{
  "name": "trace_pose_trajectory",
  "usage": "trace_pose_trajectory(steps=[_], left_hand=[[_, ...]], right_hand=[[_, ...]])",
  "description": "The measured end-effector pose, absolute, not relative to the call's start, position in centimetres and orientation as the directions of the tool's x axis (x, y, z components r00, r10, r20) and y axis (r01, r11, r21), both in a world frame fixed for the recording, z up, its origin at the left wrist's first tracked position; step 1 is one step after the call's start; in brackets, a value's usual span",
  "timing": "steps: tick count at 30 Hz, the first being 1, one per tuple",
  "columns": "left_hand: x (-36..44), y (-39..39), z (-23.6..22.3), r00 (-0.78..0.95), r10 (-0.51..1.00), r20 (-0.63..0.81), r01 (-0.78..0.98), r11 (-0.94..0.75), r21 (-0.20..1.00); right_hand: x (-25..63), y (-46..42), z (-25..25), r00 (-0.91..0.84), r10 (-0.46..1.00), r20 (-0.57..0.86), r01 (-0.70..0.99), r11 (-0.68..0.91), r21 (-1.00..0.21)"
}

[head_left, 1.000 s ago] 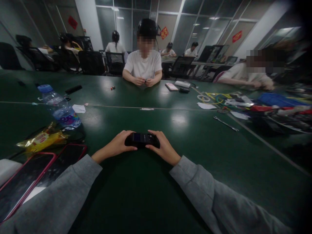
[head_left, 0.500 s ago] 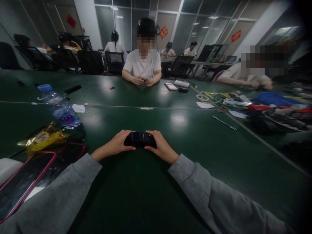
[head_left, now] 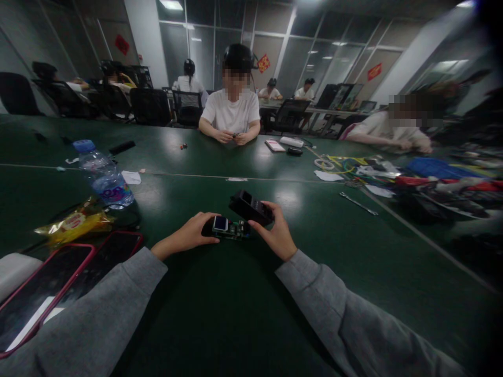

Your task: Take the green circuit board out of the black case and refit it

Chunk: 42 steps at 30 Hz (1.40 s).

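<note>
My left hand [head_left: 197, 230] grips the left end of a small electronic device [head_left: 231, 229], whose little screen and green circuit board lie bare. My right hand [head_left: 277, 230] holds a black plastic cover [head_left: 251, 207] with a window cut in it. The cover is tilted, up and to the right of the circuit board, apart from most of it. Whether its lower edge touches the board's right end I cannot tell. Both parts are just above or on the green table [head_left: 220, 303].
On my left are a water bottle [head_left: 104, 175], a yellow packet [head_left: 74, 222] and two red-edged phones [head_left: 47, 293]. A wrench [head_left: 358, 203] and a heap of cables [head_left: 353, 165] lie to the right. A person in a white shirt [head_left: 231, 110] sits opposite.
The black cover has come off the device and moved up and right in my right hand. The circuit board is now exposed in my left hand. The view has tipped slightly upward.
</note>
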<state>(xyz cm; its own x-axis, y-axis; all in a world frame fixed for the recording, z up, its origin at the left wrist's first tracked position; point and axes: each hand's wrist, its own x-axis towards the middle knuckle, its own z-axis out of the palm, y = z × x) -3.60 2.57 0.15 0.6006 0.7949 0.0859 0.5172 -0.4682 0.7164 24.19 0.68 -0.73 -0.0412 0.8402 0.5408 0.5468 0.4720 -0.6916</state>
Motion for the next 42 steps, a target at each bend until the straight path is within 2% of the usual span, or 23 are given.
trace_pose_trajectory(steps=[5,12,19,23,34,39,42], left_hand=[[-3.9,2.4,0.4,0.605,0.795,0.05,0.513,-0.437,0.739],[-3.8,2.3,0.7,0.612,0.789,0.042,0.507,-0.433,0.745],[-3.8,2.5,0.5,0.617,0.785,0.048,0.506,-0.443,0.74],[-3.7,2.4,0.8,0.612,0.791,0.028,0.526,-0.433,0.733],[-3.8,2.3,0.7,0.616,0.787,0.039,0.528,-0.45,0.72],[-3.7,2.4,0.5,0.619,0.783,0.059,0.527,-0.47,0.708],[-3.7,2.5,0.1,0.611,0.787,0.081,0.531,-0.484,0.696]], right_hand=[[27.3,2.2,-2.1,0.087,0.874,0.477,0.656,0.31,-0.688],[28.8,3.2,-3.7,0.115,0.896,0.429,0.656,0.256,-0.71],[29.0,3.4,-4.1,0.039,0.838,0.544,0.78,0.315,-0.541],[28.8,3.2,-3.8,0.047,0.831,0.554,0.805,0.297,-0.514],[28.6,3.1,-3.5,-0.041,0.853,0.52,0.733,0.379,-0.564],[27.2,1.6,-1.9,-0.044,0.828,0.558,0.605,0.467,-0.645],[25.5,0.2,-0.7,-0.138,0.841,0.524,0.516,0.512,-0.687]])
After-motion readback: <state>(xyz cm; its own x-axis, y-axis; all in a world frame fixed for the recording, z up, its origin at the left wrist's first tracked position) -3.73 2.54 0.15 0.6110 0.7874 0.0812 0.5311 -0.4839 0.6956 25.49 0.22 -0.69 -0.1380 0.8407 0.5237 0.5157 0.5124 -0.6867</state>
